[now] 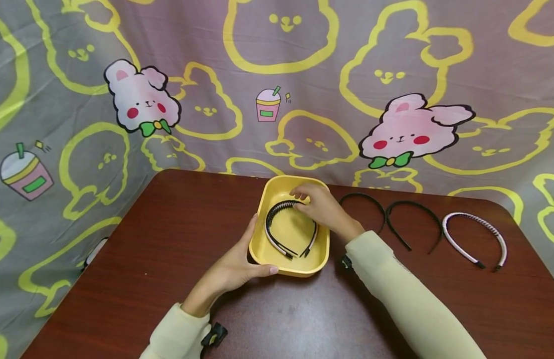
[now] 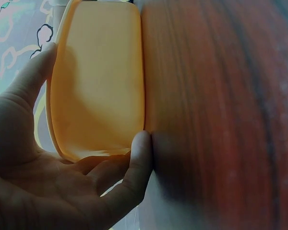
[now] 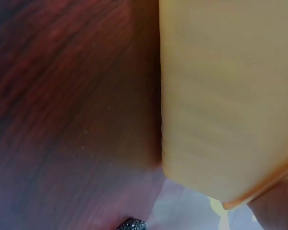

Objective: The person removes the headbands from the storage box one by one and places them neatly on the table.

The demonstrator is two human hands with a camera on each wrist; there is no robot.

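A deep yellow plastic bin (image 1: 303,273) with rounded corners stands on the table. My left hand (image 1: 234,267) grips its near left corner, with the thumb along the near rim and the fingers against the outer wall (image 2: 101,72). In the bin lie headbands (image 1: 271,219), black and white, overlapping with their tips towards me; how many is hard to tell. Over the bin's far right side reaches my right hand (image 1: 323,204), its fingers loosely bent and spread about the top of the headbands. In the right wrist view the bin's side wall (image 3: 225,96) hides these fingers.
To the right of the bin lie two thin black headbands (image 1: 413,203) and a white wrapped headband (image 1: 473,218). The dark red-brown table (image 1: 169,234) ends at a patterned curtain (image 1: 205,89) behind and to the left.
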